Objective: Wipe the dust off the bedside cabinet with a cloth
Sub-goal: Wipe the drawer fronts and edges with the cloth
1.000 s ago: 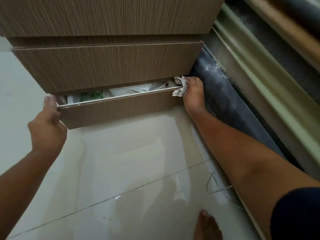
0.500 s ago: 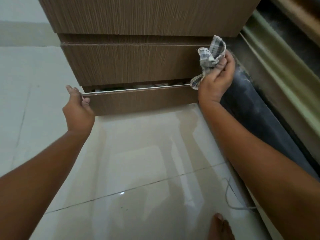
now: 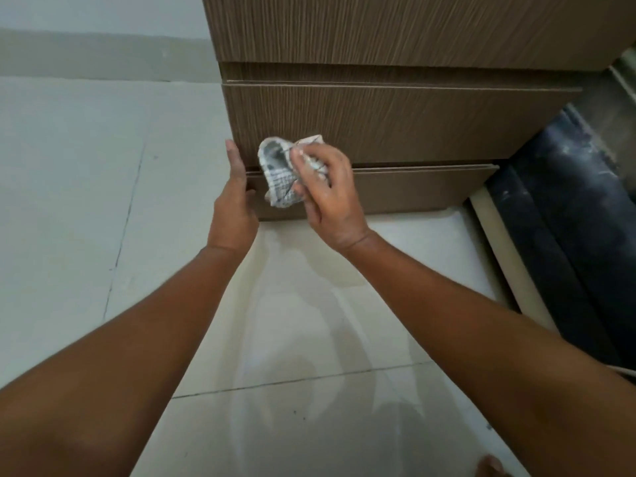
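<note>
The brown wood-grain bedside cabinet (image 3: 395, 118) stands ahead with its drawers pushed in. My right hand (image 3: 327, 194) is shut on a crumpled grey checked cloth (image 3: 278, 173), held against the cabinet front near its left edge, across the seam above the bottom drawer (image 3: 413, 191). My left hand (image 3: 234, 204) is flat and open, fingers together, resting against the left end of the bottom drawer front. The cloth's right part is hidden under my fingers.
Glossy cream floor tiles (image 3: 309, 339) lie in front of the cabinet. A dark dusty roll (image 3: 568, 218) and a pale strip lie on the floor to the right. A grey wall base (image 3: 86, 53) runs at the back left. My bare toes (image 3: 488, 468) show at the bottom.
The bottom drawer went from open to pushed in. My right hand carried the cloth from the cabinet's right corner across to its left front, next to my left hand. The view shifted left.
</note>
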